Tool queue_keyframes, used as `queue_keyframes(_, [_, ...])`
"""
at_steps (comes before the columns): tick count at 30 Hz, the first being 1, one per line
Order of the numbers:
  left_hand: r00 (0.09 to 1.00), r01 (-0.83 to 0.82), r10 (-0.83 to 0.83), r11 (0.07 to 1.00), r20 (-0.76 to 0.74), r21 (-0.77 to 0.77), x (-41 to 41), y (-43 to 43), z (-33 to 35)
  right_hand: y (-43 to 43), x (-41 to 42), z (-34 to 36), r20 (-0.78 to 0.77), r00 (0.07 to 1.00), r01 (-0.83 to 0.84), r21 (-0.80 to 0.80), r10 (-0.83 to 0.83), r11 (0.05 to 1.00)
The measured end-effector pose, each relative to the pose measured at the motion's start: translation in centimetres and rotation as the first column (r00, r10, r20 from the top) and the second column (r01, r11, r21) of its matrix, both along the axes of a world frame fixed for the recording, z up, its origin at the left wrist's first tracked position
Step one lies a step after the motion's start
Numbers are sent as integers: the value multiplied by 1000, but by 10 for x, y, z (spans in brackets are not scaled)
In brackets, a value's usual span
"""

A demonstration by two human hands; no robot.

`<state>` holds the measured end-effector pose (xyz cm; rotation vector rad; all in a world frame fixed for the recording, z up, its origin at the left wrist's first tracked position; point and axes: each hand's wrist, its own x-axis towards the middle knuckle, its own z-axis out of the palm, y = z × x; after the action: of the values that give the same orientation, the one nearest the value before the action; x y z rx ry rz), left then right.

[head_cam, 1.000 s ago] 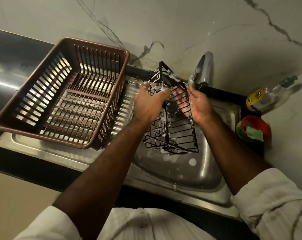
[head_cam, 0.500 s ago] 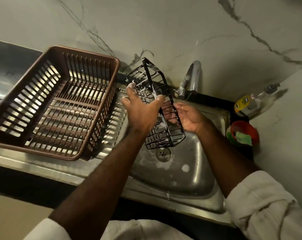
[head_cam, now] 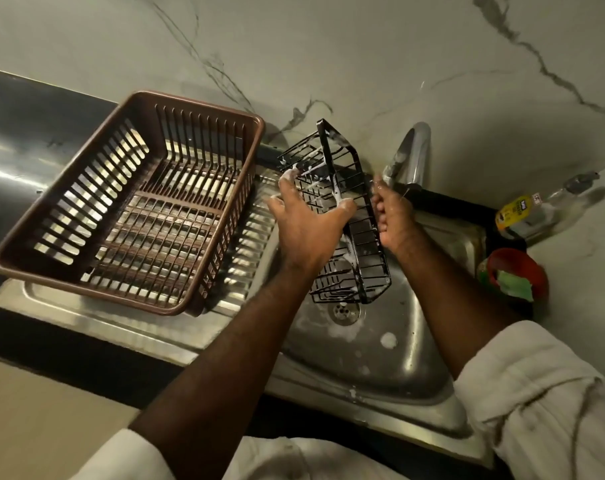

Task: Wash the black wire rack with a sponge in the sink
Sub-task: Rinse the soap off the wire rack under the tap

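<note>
Soapy black wire rack [head_cam: 359, 244] held tilted over the sink [head_cam: 380, 368].

The left hand [head_cam: 308, 223] grips the rack from the near side, with its fingers [head_cam: 289, 176] spread and hooked through the upper wires and its thumb over the middle bar. The right hand [head_cam: 394, 220] sits at the rack's right rim with its fingers curled against the frame (whether they actually clamp it cannot be told). The rack's lower end hangs just above the drain and its upper end points toward the wall beside the tap [head_cam: 411, 154], with foam on the wires. A brown slatted basket [head_cam: 204, 105] stands on the drainboard to the left. On the desk to the right, a green sponge [head_cam: 514, 287] lies in a red bowl [head_cam: 501, 258], near a bottle [head_cam: 536, 209].
</note>
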<state>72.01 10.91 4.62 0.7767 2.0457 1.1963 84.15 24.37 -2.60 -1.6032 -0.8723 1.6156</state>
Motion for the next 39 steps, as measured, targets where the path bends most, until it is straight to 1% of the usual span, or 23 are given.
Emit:
queue_keyframes(2, [1000, -11, 11, 1000, 11, 26, 1, -1, 1, -4, -4, 1, 60, 997, -54, 7, 54, 999])
queue_keyframes(3, [1000, -12, 11, 999, 21, 32, 3, -1, 2, -6, -4, 1, 59, 993, -103, 10, 102, 995])
queue_keyframes(5, [999, -21, 20, 999, 39, 30, 5, -1, 3, -10, -2, -2, 47, 959, -281, 50, 279, 958])
queue_keyframes(7, [997, -54, 52, 997, 52, 46, 6, 0, 3, -13, 8, -2, 52, 877, -481, 77, 478, 873])
queue_keyframes(9, [994, -91, 86, 993, 68, 69, 6, 0, 0, -14, 24, -2, -9, 810, -585, 65, 587, 808])
queue_keyframes(12, [988, -128, 120, 988, 96, 83, 7, 2, -3, -13, 46, -2, -147, 743, -655, 39, 652, 755])
queue_keyframes(15, [977, -178, 161, 977, 137, 120, 5, 6, -4, -9, 64, -5, -204, 740, -654, 0, 641, 756])
queue_keyframes(18, [975, -205, 186, 964, 119, 169, 4, 9, -3, -6, 68, -5, -168, 778, -618, -35, 605, 785])
queue_keyframes(20, [980, -188, 171, 965, 104, 181, 4, 11, -3, -5, 62, -4, -162, 800, -588, -17, 578, 809])
queue_keyframes(24, [982, -153, 131, 972, 133, 176, 1, 12, -5, -3, 50, -4, -126, 846, -515, 60, 518, 855])
queue_keyframes(27, [983, -104, 83, 987, 165, 122, -1, 8, -8, 7, 44, -3, -105, 877, -454, 144, 470, 879])
queue_keyframes(29, [977, -72, 54, 994, 208, 82, -3, 4, -10, 13, 41, -1, -110, 895, -414, 152, 432, 897])
queue_keyframes(31, [975, -56, 49, 998, 215, 26, -6, 0, -15, 15, 38, 3, -144, 900, -391, 148, 411, 908])
queue_keyframes(34, [974, -58, 62, 998, 217, -26, -8, -4, -23, 14, 33, 5, -242, 895, -350, 142, 376, 926])
queue_keyframes(36, [972, -73, 75, 997, 224, -17, -9, -6, -25, 12, 33, 5, -287, 900, -301, 133, 327, 944])
queue_keyframes(39, [972, -86, 75, 995, 224, 41, -9, -8, -18, 8, 30, 4, -275, 908, -286, 147, 317, 947])
